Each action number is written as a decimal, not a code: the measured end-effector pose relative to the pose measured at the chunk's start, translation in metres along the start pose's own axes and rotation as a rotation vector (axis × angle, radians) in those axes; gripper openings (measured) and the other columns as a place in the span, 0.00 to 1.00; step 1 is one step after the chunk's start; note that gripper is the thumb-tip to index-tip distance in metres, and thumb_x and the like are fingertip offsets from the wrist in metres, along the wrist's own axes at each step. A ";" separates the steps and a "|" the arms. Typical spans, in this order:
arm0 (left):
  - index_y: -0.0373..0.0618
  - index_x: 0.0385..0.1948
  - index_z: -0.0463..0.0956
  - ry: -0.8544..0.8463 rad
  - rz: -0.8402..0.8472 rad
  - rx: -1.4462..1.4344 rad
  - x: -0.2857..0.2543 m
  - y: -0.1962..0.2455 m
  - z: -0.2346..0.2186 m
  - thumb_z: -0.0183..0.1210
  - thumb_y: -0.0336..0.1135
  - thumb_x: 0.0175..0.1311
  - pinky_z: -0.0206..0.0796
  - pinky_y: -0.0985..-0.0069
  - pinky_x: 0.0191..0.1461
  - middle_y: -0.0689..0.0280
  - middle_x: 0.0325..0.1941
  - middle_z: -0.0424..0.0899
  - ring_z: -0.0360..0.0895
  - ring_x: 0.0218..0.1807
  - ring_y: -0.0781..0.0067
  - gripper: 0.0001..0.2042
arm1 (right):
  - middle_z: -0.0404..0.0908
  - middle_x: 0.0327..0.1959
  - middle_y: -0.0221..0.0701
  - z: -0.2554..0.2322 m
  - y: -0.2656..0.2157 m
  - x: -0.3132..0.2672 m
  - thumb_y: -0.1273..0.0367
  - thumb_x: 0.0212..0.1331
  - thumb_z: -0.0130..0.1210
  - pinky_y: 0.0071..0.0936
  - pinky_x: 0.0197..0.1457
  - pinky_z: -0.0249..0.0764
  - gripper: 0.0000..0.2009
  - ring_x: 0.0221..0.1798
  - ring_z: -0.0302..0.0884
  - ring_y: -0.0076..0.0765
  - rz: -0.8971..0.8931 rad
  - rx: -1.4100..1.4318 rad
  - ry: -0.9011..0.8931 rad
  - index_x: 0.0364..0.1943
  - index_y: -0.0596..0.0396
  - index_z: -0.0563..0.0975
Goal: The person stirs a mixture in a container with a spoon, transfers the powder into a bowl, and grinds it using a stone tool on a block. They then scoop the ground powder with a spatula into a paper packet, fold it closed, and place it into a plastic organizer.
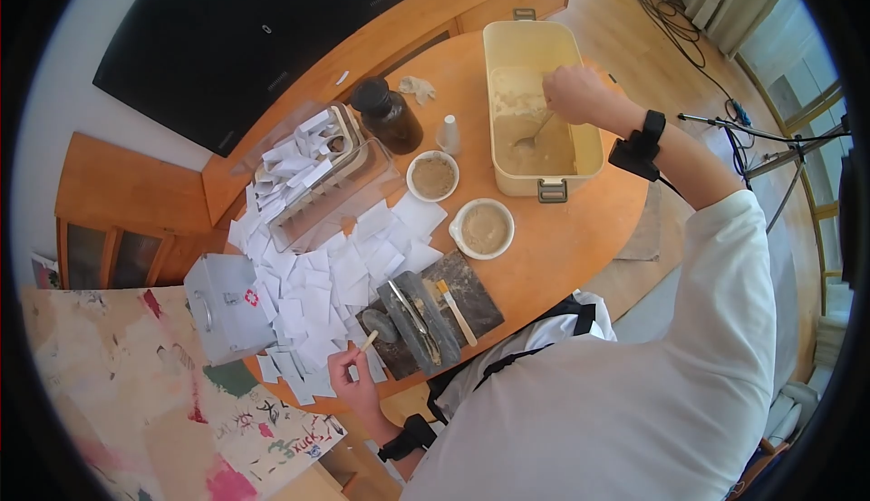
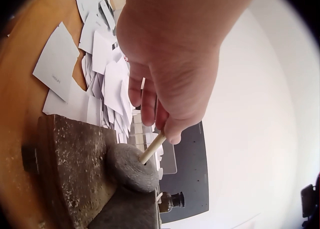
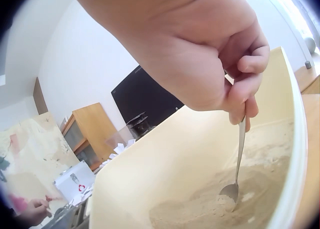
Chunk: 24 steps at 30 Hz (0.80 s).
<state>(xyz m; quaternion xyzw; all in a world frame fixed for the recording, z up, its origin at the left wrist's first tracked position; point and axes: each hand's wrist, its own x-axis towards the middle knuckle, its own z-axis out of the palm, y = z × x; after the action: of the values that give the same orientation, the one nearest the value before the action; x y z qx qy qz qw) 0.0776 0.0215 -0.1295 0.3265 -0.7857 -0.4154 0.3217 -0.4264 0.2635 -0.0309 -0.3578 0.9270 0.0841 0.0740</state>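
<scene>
My right hand (image 1: 584,98) grips the handle of a metal spoon (image 3: 240,154) inside a cream plastic bin (image 1: 548,178). The spoon's bowl sits in pale beige powder (image 3: 260,199) on the bin's floor. Down at the lower left, my left hand (image 1: 355,379) pinches a short wooden stick (image 2: 152,148). The stick's far end meets a round grey stone disc (image 2: 132,168) in the left wrist view. That disc lies by a dark grey trough (image 1: 435,349), which has thin metal tools lying along it.
Two white bowls of beige paste (image 1: 433,178) (image 1: 485,227) stand near the bin. A brush (image 1: 458,315) lies on a dark board. Many paper slips (image 1: 331,293) spread across the table, beside a silver case (image 1: 227,306), a dark jar (image 1: 388,119) and a small white bottle (image 1: 449,134).
</scene>
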 end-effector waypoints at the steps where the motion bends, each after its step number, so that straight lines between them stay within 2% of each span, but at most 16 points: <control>1: 0.38 0.33 0.76 -0.003 -0.007 -0.005 0.001 -0.001 0.000 0.61 0.20 0.59 0.63 0.81 0.41 0.66 0.33 0.73 0.69 0.35 0.77 0.04 | 0.85 0.36 0.41 -0.001 -0.003 0.000 0.74 0.48 0.58 0.39 0.40 0.79 0.09 0.41 0.84 0.49 -0.002 0.059 -0.088 0.36 0.58 0.82; 8: 0.38 0.33 0.76 -0.016 -0.019 -0.029 0.006 -0.002 -0.001 0.60 0.20 0.60 0.63 0.80 0.43 0.67 0.33 0.73 0.69 0.35 0.77 0.04 | 0.84 0.38 0.44 0.006 -0.002 0.003 0.72 0.49 0.56 0.43 0.42 0.79 0.10 0.42 0.83 0.52 -0.002 0.153 -0.142 0.36 0.59 0.82; 11: 0.37 0.33 0.76 -0.024 -0.014 -0.027 0.006 -0.002 -0.001 0.60 0.20 0.60 0.63 0.80 0.43 0.67 0.33 0.73 0.70 0.35 0.77 0.04 | 0.84 0.35 0.43 0.006 0.005 0.003 0.71 0.49 0.54 0.44 0.41 0.78 0.09 0.40 0.83 0.52 0.007 0.204 -0.157 0.31 0.58 0.83; 13: 0.37 0.33 0.76 -0.017 -0.010 -0.021 0.005 -0.004 -0.001 0.60 0.20 0.60 0.64 0.80 0.43 0.66 0.33 0.73 0.70 0.35 0.77 0.04 | 0.84 0.28 0.41 0.007 0.012 0.006 0.71 0.49 0.55 0.40 0.38 0.76 0.07 0.36 0.82 0.49 -0.023 0.205 -0.180 0.24 0.59 0.82; 14: 0.37 0.33 0.76 -0.015 -0.008 -0.026 0.005 -0.003 0.000 0.60 0.20 0.60 0.64 0.80 0.43 0.66 0.33 0.73 0.70 0.35 0.77 0.04 | 0.84 0.28 0.41 0.005 0.016 0.006 0.71 0.49 0.55 0.40 0.38 0.76 0.07 0.36 0.82 0.49 -0.022 0.200 -0.176 0.24 0.59 0.82; 17: 0.38 0.33 0.76 -0.006 -0.003 -0.007 0.005 0.001 0.002 0.60 0.20 0.60 0.64 0.80 0.42 0.66 0.33 0.73 0.70 0.34 0.77 0.04 | 0.83 0.22 0.39 -0.001 0.026 -0.002 0.69 0.49 0.56 0.37 0.36 0.75 0.09 0.32 0.81 0.44 -0.104 0.250 -0.188 0.21 0.60 0.82; 19: 0.38 0.33 0.76 0.016 0.016 -0.015 0.006 0.003 0.004 0.61 0.21 0.60 0.65 0.80 0.40 0.65 0.33 0.74 0.71 0.34 0.76 0.03 | 0.79 0.17 0.36 -0.010 0.031 -0.017 0.70 0.51 0.54 0.31 0.27 0.69 0.10 0.21 0.72 0.34 -0.068 0.506 -0.119 0.18 0.61 0.80; 24: 0.37 0.33 0.76 0.029 0.056 -0.009 0.006 0.002 0.005 0.61 0.21 0.59 0.65 0.80 0.39 0.65 0.33 0.74 0.71 0.34 0.76 0.03 | 0.82 0.22 0.30 -0.029 0.037 -0.049 0.67 0.53 0.58 0.28 0.27 0.68 0.11 0.22 0.72 0.26 0.078 0.713 -0.119 0.23 0.62 0.83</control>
<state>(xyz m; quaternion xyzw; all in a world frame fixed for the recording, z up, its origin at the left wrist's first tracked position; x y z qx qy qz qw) 0.0699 0.0201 -0.1290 0.3088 -0.7880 -0.4050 0.3460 -0.4181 0.3165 0.0110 -0.2686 0.9051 -0.2209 0.2447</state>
